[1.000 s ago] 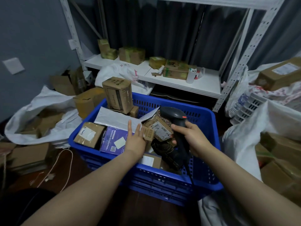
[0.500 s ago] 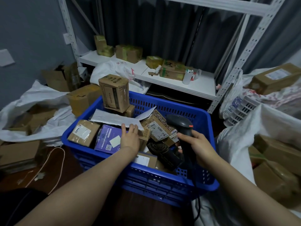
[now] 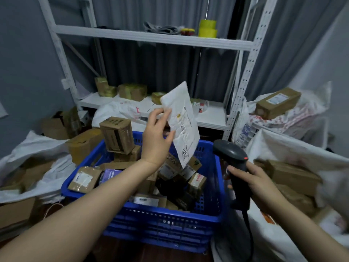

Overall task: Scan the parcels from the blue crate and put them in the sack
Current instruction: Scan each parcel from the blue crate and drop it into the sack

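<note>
My left hand [image 3: 156,137] grips a flat white mailer [image 3: 181,121] by its left edge and holds it up above the blue crate [image 3: 166,214], label side toward me. My right hand [image 3: 255,184] is wrapped around the handle of a black barcode scanner [image 3: 231,154], whose head sits just right of the mailer's lower end. The crate holds several brown boxes, a purple parcel [image 3: 111,174] and a tall carton [image 3: 117,135]. A white sack [image 3: 294,150] with brown boxes inside lies open at the right.
A white metal shelf rack [image 3: 151,37] stands behind the crate, with small boxes and yellow tape rolls [image 3: 207,28] on it. Another white sack [image 3: 34,148] and loose cartons lie at the left. A long box [image 3: 277,103] rests on bags at the far right.
My left hand lifted the white mailer out of the crate and raised it upright. My right hand with the scanner shifted right and the view tilted upward.
</note>
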